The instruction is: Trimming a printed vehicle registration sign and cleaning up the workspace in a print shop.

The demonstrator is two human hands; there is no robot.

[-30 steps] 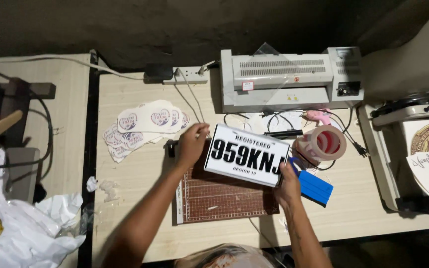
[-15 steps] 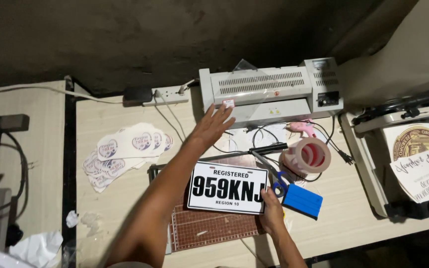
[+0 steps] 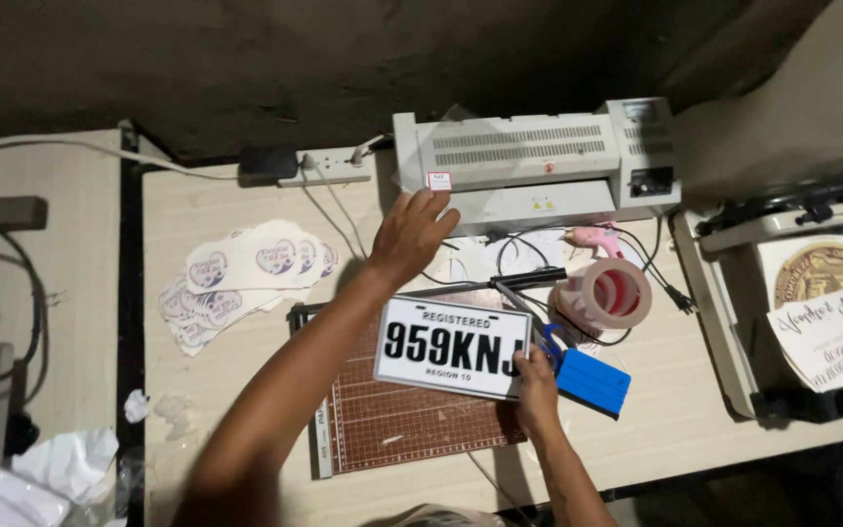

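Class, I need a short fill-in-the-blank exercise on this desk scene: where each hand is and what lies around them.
1. The right hand holds the white plate by its ____ edge.
2. The left hand reaches toward the grey ____ at the back of the table.
3. The plate lies over a brown cutting ____.
4. Beside the roll of tape lies a ____ squeegee.

Missing words: right; laminator; mat; blue
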